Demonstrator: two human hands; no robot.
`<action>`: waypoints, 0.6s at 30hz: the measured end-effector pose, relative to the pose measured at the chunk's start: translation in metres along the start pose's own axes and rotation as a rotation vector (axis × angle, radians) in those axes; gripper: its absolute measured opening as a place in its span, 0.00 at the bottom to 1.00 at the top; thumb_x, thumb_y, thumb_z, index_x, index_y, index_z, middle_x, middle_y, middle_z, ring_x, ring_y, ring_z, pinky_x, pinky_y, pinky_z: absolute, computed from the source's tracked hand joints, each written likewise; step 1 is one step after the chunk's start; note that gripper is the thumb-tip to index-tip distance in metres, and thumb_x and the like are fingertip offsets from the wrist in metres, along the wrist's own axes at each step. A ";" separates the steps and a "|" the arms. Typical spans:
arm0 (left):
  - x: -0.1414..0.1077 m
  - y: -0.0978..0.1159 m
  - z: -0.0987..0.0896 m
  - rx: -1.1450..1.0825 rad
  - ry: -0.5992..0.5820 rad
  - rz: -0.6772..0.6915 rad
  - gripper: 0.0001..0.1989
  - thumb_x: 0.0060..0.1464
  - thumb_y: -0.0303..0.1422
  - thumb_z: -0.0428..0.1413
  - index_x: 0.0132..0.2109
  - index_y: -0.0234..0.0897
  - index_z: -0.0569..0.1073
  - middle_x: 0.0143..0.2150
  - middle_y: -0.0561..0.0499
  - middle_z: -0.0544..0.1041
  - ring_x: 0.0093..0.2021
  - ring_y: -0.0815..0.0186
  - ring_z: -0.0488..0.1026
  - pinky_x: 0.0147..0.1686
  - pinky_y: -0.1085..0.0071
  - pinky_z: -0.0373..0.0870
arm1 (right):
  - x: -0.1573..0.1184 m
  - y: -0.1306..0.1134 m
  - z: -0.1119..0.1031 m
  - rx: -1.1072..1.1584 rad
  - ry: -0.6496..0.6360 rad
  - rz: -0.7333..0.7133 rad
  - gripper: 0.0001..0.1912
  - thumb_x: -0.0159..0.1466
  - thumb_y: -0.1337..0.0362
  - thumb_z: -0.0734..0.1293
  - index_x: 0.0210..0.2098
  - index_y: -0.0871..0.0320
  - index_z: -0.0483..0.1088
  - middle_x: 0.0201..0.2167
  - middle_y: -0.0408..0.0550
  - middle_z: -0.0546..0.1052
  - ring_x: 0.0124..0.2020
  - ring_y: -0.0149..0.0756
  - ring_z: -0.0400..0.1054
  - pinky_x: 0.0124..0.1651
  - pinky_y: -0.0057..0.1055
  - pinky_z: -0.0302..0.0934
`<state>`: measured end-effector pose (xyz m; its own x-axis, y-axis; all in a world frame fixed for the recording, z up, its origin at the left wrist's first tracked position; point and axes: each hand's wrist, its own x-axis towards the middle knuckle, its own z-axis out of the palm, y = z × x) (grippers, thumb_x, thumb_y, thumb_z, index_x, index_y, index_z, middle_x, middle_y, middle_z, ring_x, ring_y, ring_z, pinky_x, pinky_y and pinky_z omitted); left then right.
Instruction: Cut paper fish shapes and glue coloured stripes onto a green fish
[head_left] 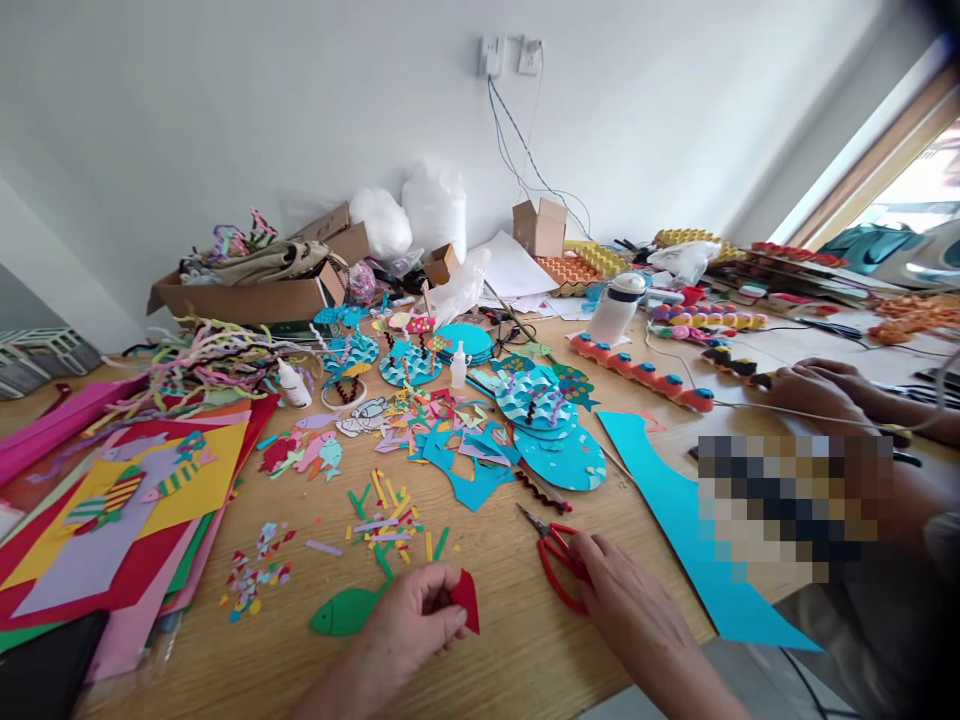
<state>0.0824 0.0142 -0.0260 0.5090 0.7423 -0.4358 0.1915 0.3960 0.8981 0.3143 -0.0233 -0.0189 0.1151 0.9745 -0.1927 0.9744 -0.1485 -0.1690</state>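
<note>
My left hand point(420, 615) pinches a small red paper piece point(466, 602) between thumb and fingers. Partly behind that hand, a green paper fish point(343, 612) lies on the wooden table point(285, 655). My right hand point(626, 585) rests at the red-handled scissors point(555, 562), its fingertips on one handle. The blades point away from me and to the left, slightly apart, and lie on the tabletop. Green, yellow and purple paper strips point(386, 520) are scattered beyond my left hand. Tiny colored scraps point(255, 578) lie to the left.
Colored paper sheets point(187, 480) and a dark device point(52, 665) are at left. Blue card point(686, 530) lies right of the scissors. Glue bottles point(292, 384), paper fish and blue discs point(559, 458) lie farther back. Another person's hands point(821, 395) are at right.
</note>
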 end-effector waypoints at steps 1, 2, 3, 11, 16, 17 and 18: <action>-0.002 -0.004 0.004 0.022 -0.026 0.004 0.04 0.34 0.32 0.53 0.22 0.37 0.64 0.18 0.58 0.65 0.18 0.73 0.58 0.21 0.75 0.54 | 0.000 -0.001 -0.001 -0.021 -0.028 0.010 0.14 0.58 0.76 0.55 0.40 0.59 0.65 0.37 0.54 0.74 0.40 0.45 0.69 0.37 0.35 0.58; -0.003 -0.008 0.007 0.047 -0.049 0.011 0.03 0.34 0.30 0.52 0.21 0.37 0.64 0.18 0.59 0.64 0.19 0.73 0.58 0.21 0.76 0.53 | 0.001 -0.002 -0.003 -0.039 -0.051 0.023 0.14 0.57 0.77 0.55 0.39 0.60 0.65 0.36 0.54 0.74 0.39 0.46 0.69 0.36 0.34 0.58; -0.004 -0.013 0.010 0.068 -0.069 0.018 0.02 0.34 0.28 0.51 0.21 0.37 0.64 0.17 0.59 0.63 0.19 0.73 0.57 0.20 0.76 0.52 | 0.001 -0.003 -0.004 -0.053 -0.071 0.037 0.13 0.56 0.77 0.55 0.37 0.60 0.65 0.34 0.54 0.74 0.38 0.46 0.70 0.35 0.34 0.58; -0.008 -0.014 0.015 0.040 -0.088 -0.023 0.02 0.35 0.29 0.51 0.22 0.38 0.64 0.16 0.60 0.61 0.17 0.74 0.56 0.18 0.77 0.50 | -0.002 0.000 -0.005 0.104 -0.061 0.063 0.13 0.59 0.70 0.56 0.44 0.60 0.63 0.38 0.55 0.76 0.40 0.44 0.70 0.38 0.33 0.59; -0.005 0.004 0.007 0.006 -0.055 0.046 0.07 0.37 0.35 0.54 0.23 0.38 0.64 0.17 0.59 0.63 0.18 0.74 0.57 0.18 0.77 0.52 | -0.009 0.002 -0.001 0.228 0.029 0.011 0.12 0.55 0.68 0.57 0.38 0.57 0.67 0.30 0.49 0.76 0.30 0.39 0.70 0.30 0.29 0.58; -0.004 0.007 0.005 -0.004 -0.044 0.065 0.08 0.38 0.36 0.54 0.23 0.38 0.64 0.17 0.59 0.63 0.18 0.74 0.56 0.18 0.77 0.52 | -0.011 0.001 -0.001 0.262 0.044 -0.017 0.09 0.56 0.67 0.57 0.34 0.57 0.67 0.28 0.48 0.75 0.29 0.39 0.70 0.29 0.29 0.57; -0.003 0.010 0.002 -0.013 -0.031 0.077 0.09 0.37 0.37 0.55 0.23 0.38 0.64 0.17 0.59 0.62 0.17 0.75 0.56 0.17 0.77 0.52 | -0.013 -0.001 0.000 0.309 0.058 -0.046 0.08 0.57 0.64 0.57 0.32 0.56 0.66 0.27 0.47 0.75 0.28 0.38 0.69 0.28 0.28 0.57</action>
<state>0.0851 0.0150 -0.0155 0.5474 0.7541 -0.3628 0.1395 0.3453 0.9281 0.3121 -0.0356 -0.0159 0.0917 0.9880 -0.1245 0.8752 -0.1396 -0.4632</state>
